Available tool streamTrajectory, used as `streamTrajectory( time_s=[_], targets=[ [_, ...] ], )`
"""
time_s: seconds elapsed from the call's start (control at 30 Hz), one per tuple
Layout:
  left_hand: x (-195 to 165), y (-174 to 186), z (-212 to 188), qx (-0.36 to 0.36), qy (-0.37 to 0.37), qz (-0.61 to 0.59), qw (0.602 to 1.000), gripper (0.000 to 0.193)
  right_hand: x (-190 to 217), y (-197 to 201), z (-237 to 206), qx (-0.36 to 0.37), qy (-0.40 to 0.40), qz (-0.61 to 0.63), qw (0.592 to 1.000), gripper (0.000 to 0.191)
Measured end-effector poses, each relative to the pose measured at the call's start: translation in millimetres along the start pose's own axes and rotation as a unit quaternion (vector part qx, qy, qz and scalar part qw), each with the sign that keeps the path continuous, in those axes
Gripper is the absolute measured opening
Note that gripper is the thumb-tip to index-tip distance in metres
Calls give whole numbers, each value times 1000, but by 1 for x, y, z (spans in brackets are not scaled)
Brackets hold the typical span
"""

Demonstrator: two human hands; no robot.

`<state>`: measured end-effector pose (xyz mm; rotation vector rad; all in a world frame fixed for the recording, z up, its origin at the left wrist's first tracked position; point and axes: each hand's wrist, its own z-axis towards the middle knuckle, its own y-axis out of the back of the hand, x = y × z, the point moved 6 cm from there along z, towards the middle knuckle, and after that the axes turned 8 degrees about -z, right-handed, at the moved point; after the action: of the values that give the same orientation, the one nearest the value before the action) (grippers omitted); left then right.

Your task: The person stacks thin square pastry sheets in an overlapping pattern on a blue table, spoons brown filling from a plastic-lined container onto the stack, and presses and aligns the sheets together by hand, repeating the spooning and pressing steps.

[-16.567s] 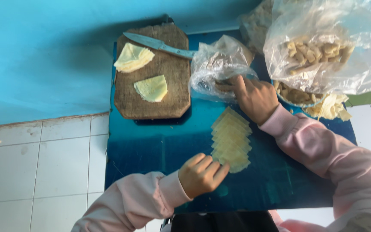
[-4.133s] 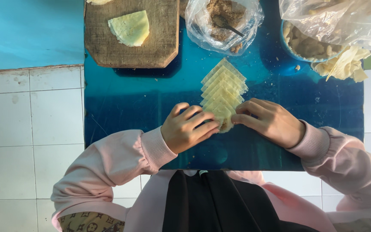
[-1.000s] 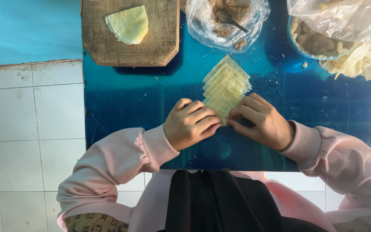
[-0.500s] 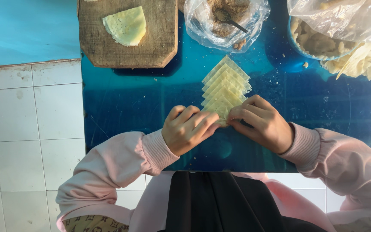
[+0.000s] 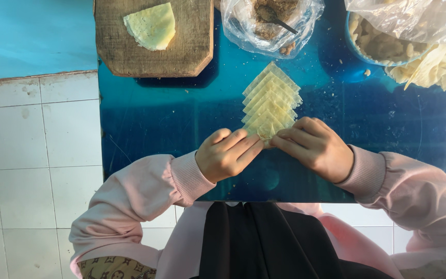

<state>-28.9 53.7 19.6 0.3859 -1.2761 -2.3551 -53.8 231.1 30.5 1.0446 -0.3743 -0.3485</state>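
Both hands pinch thin, pale, square wrappers (image 5: 270, 103).

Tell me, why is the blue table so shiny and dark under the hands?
In the head view, the glossy blue table mirrors light, and the left hand and right hand cast soft shadows; the picture stays sharp, even on the wrappers.

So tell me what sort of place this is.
Probably a home or small kitchen prep spot: a blue table on white tiled floor, a wooden cutting board, and stacked dough wrappers beside a bag of filling.
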Motion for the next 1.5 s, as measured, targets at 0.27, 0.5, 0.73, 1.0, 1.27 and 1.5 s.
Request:
streamTrajectory(
  time_s=[0.27,0.5,0.73,1.0,1.27,1.5],
  targets=[
    [-4,-1,-2,18,-12,-12,1000,11,10,7,4,20,29,-43,998,34],
    [2,5,8,27,30,-71,997,11,3,12,13,43,10,17,999,33],
    [7,5,14,46,61,-97,992,16,-15,-3,21,74,-81,166,980,15],
    [19,-4,13,33,161,-165,973,13,-29,-11,24,100,-99,224,965,13],
    [25,-10,11,44,185,-188,964,11,-21,-1,24,71,-74,162,982,18],
    [32,-15,12,59,195,-221,954,16,-32,-3,26,73,-86,187,976,15]
  ],
)
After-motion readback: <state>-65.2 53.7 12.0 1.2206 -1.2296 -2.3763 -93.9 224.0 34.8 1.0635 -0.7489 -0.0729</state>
